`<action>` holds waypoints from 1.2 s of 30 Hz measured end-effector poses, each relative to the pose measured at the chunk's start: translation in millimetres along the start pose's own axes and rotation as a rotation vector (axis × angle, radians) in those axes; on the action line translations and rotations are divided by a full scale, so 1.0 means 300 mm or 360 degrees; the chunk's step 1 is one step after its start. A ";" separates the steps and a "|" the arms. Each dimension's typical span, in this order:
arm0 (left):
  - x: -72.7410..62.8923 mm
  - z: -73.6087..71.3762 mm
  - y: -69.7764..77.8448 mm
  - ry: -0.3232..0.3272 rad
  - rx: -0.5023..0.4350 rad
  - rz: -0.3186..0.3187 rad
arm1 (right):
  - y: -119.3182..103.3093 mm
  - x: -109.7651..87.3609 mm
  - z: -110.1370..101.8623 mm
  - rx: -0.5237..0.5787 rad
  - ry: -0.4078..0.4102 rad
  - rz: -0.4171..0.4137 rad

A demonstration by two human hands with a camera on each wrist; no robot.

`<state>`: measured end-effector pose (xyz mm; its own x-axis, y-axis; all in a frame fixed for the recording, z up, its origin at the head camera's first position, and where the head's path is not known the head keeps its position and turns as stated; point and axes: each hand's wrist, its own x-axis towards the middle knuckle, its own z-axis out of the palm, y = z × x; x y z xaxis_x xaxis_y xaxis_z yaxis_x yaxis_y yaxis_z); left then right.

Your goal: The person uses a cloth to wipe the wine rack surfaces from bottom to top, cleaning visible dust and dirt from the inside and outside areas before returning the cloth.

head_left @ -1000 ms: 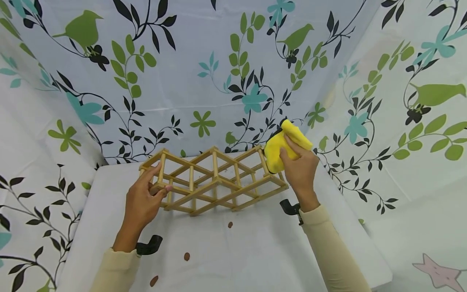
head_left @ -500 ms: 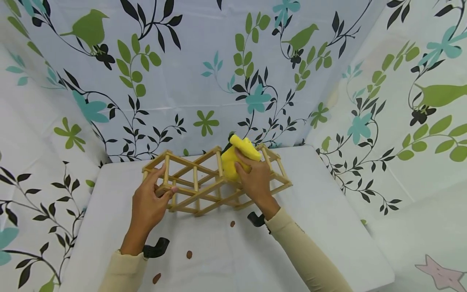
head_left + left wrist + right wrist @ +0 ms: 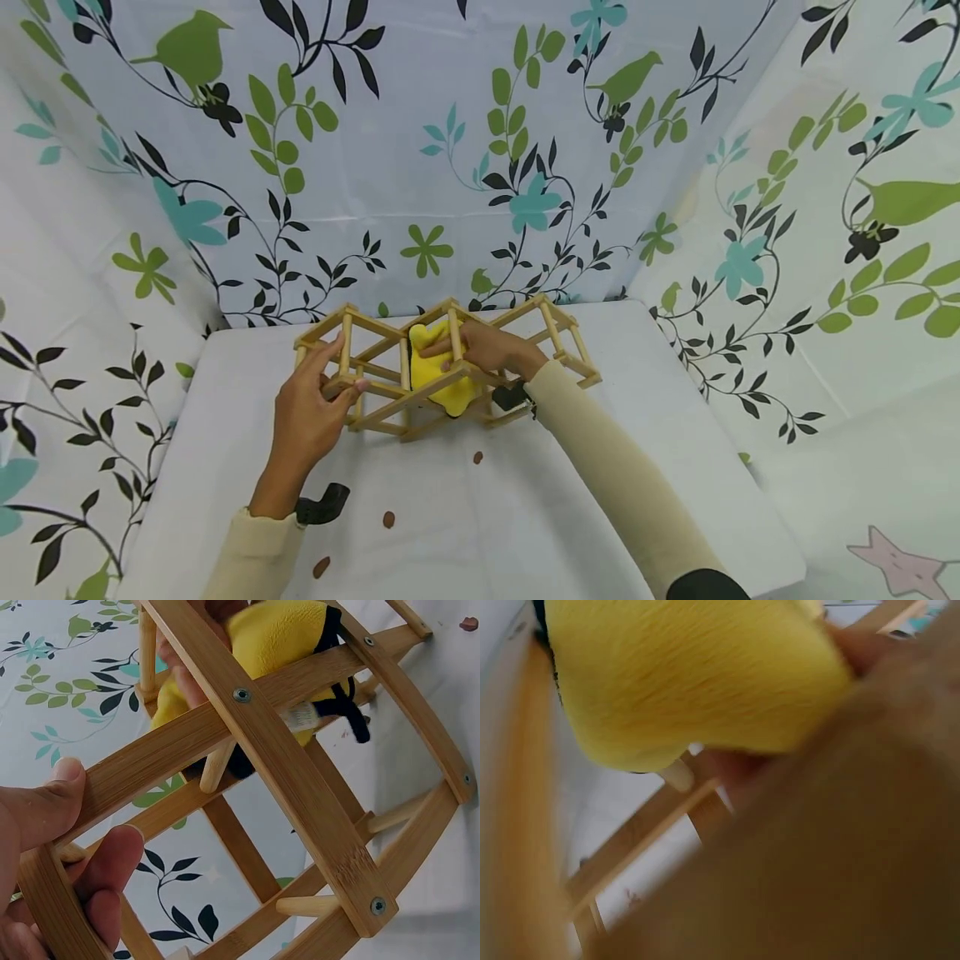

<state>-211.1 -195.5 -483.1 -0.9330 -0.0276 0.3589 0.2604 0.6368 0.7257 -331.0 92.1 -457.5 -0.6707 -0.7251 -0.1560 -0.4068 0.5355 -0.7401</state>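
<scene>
An expandable wooden lattice rack (image 3: 454, 329) with crossed slats and round dowels stands across the white table. My left hand (image 3: 307, 417) grips its left end; in the left wrist view the thumb (image 3: 56, 791) lies on a slat and the fingers curl beneath. My right hand (image 3: 491, 346) reaches in among the middle slats and holds a yellow cloth (image 3: 423, 375) with dark edging. Seen from the left wrist, the cloth (image 3: 281, 637) bunches behind a riveted slat, a dark loop and pale tag hanging from it. In the right wrist view a blurred slat hides much of that hand.
Several small brown oval patches, such as this one (image 3: 388, 520), dot the white table (image 3: 570, 517) in front of the rack. A curtain (image 3: 375, 167) printed with leaves and birds rises behind the table and along both sides.
My right hand has carried the cloth leftward from the rack's right end into its middle section, and now sits lower among the slats. The left hand keeps its grip on the left end.
</scene>
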 end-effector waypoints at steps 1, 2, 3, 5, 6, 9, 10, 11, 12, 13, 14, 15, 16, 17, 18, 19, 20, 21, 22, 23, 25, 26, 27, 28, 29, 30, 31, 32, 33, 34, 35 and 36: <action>0.001 0.000 0.002 -0.0003 0.0003 0.0001 | 0.007 0.017 0.001 -0.0011 -0.0011 -0.0031; 0.001 0.000 0.003 -0.0005 0.0004 0.0002 | 0.012 0.031 0.005 0.0001 -0.0003 -0.0027; 0.002 0.000 0.005 -0.0006 0.0003 0.0005 | 0.014 0.041 0.009 -0.0020 0.0012 -0.0004; 0.002 0.000 0.008 -0.0003 0.0001 0.0011 | 0.012 0.047 0.017 0.0011 0.0066 0.0156; 0.003 0.000 0.008 0.0000 -0.0001 0.0014 | 0.009 0.047 0.021 0.0002 0.0098 0.0242; 0.003 0.000 0.008 0.0008 -0.0004 0.0004 | 0.004 0.048 0.027 -0.0063 0.0130 0.0343; 0.002 0.000 0.007 0.0007 -0.0004 -0.0002 | 0.005 0.049 0.027 -0.0037 0.0130 0.0321; 0.002 0.001 0.006 0.0004 -0.0004 -0.0004 | 0.009 0.053 0.029 -0.0037 0.0126 0.0269; 0.002 0.001 0.004 0.0002 -0.0003 -0.0005 | 0.014 0.056 0.029 -0.0063 0.0123 0.0213; 0.002 0.002 0.003 0.0002 -0.0002 -0.0006 | 0.017 0.058 0.029 -0.0035 0.0116 0.0199; 0.002 0.002 0.002 0.0003 -0.0002 -0.0006 | 0.017 0.058 0.029 0.0007 0.0093 0.0218; 0.002 0.002 0.001 0.0006 0.0000 -0.0005 | 0.014 0.057 0.030 0.0055 0.0077 0.0264; 0.002 0.001 0.000 0.0011 -0.0002 -0.0003 | 0.010 0.057 0.030 0.0068 0.0055 0.0320; 0.003 0.001 0.000 0.0015 -0.0003 0.0000 | 0.005 0.057 0.030 0.0066 0.0044 0.0379; 0.003 0.000 0.000 0.0019 0.0000 -0.0002 | 0.002 0.058 0.029 0.0044 0.0037 0.0422; 0.002 0.000 0.000 0.0020 0.0000 -0.0006 | -0.001 0.061 0.029 0.0055 0.0029 0.0433; 0.002 0.000 0.000 0.0019 0.0000 -0.0010 | -0.002 0.065 0.029 0.0049 0.0021 0.0410; 0.001 0.001 0.000 0.0019 0.0002 -0.0013 | -0.001 0.067 0.029 0.0055 0.0033 0.0381; 0.001 0.001 -0.001 0.0019 0.0004 -0.0017 | 0.005 0.069 0.031 0.0049 0.0049 0.0349; 0.000 0.001 -0.001 0.0020 0.0009 -0.0019 | 0.011 0.070 0.033 0.0064 0.0054 0.0327; -0.001 0.003 -0.002 0.0029 0.0019 -0.0019 | 0.020 0.067 0.038 0.0190 0.0039 0.0370; -0.002 0.004 -0.002 0.0040 0.0024 -0.0011 | 0.021 0.062 0.039 0.0236 0.0037 0.0427; -0.002 0.005 -0.001 0.0048 0.0030 -0.0008 | 0.022 0.060 0.040 0.0278 0.0030 0.0479; -0.002 0.006 -0.001 0.0055 0.0035 -0.0004 | 0.024 0.060 0.040 0.0270 0.0028 0.0492; -0.003 0.008 0.000 0.0058 0.0040 -0.0002 | 0.024 0.062 0.038 0.0255 0.0017 0.0464; -0.004 0.010 0.001 0.0062 0.0040 0.0001 | 0.023 0.061 0.034 0.0247 0.0017 0.0435; -0.004 0.012 0.001 0.0067 0.0043 0.0004 | 0.025 0.062 0.030 0.0170 0.0027 0.0377; -0.004 0.015 0.002 0.0074 0.0044 0.0007 | 0.027 0.062 0.025 0.0097 0.0024 0.0310; -0.005 0.017 0.002 0.0077 0.0044 0.0007 | 0.027 0.060 0.020 0.0003 0.0024 0.0252; -0.005 0.020 0.002 0.0084 0.0042 0.0015 | 0.026 0.053 0.014 -0.0071 0.0032 0.0215; -0.005 0.023 0.002 0.0090 0.0041 0.0026 | 0.021 0.043 0.007 -0.0114 0.0031 0.0215; -0.005 0.026 0.003 0.0098 0.0038 0.0034 | 0.016 0.029 -0.002 -0.0110 0.0031 0.0253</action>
<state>-211.5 -188.9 -487.6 -0.9100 -0.0603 0.4103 0.2737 0.6558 0.7036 -339.2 88.6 -461.8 -0.7415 -0.6207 -0.2546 -0.3357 0.6719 -0.6601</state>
